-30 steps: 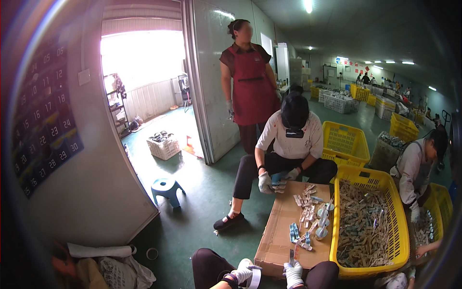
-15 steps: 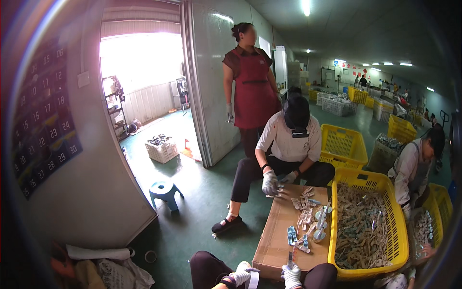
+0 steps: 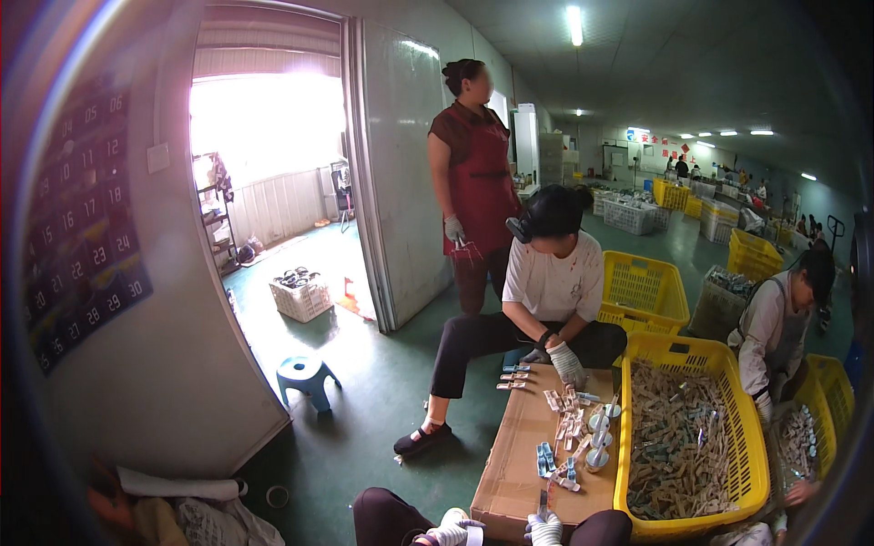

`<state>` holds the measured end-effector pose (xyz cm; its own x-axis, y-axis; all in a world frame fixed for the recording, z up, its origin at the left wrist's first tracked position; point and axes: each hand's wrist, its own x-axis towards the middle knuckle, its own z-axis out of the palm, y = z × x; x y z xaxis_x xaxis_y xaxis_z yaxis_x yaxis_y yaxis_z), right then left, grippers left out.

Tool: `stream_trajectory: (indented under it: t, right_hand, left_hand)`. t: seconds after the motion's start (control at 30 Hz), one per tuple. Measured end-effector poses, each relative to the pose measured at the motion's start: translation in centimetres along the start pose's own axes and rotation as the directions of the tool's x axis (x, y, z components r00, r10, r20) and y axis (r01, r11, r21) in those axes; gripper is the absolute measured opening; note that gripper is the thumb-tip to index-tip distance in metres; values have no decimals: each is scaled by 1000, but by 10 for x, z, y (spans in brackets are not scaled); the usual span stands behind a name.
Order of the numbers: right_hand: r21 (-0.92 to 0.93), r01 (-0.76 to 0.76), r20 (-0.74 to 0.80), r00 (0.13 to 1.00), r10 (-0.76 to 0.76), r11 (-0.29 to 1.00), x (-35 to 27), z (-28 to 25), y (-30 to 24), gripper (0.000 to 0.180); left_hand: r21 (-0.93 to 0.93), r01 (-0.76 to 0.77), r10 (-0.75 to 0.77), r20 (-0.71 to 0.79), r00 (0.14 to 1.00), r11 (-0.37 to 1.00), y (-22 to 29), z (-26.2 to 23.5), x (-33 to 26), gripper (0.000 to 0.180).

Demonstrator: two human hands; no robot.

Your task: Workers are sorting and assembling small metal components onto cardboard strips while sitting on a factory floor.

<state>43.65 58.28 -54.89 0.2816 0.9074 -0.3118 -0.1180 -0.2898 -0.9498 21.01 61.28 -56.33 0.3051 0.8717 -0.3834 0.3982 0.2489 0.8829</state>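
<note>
Sorting station on the shop floor, seen from above the wearer's knees.

The left hand [image 3: 452,532] and right hand [image 3: 546,528], both gloved, sit at the near edge of a flat cardboard sheet [image 3: 519,455] (only partly in view at the lower rim); whether either grips anything cannot be told. Small blue-and-white parts [image 3: 569,437] lie scattered on the cardboard. A yellow crate [image 3: 746,437], filled with similar parts, adjoins its right side. Opposite, a seated co-worker's gloved hand [image 3: 566,362] reaches onto the sheet. A person in a red apron [image 3: 473,191] stands behind. A blue stool [image 3: 305,375] stands near the doorway.
</note>
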Motion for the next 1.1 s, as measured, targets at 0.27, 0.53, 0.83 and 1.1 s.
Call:
stream_trajectory:
  t: [0.27,0.53,0.83,1.1]
  right_hand:
    - [23,-18,-4,1000,18,1000,0,0,4,11]
    - [51,-31,40,999,29,998,-1,-3,6,11]
    - [47,-28,42,999,26,999,-8,0,-4,10]
    - [32,-9,59,998,7,999,-10,-1,-4,11]
  left_hand:
    - [51,20,-19,-14,1000,998,12,1,-10,33]
    - [96,48,-46,-26,999,994,22,2,-23,34]
    - [144,76,-72,-31,997,987,36,8,-34,36]
    - [186,106,-96,-58,994,977,51,5,-50,37]
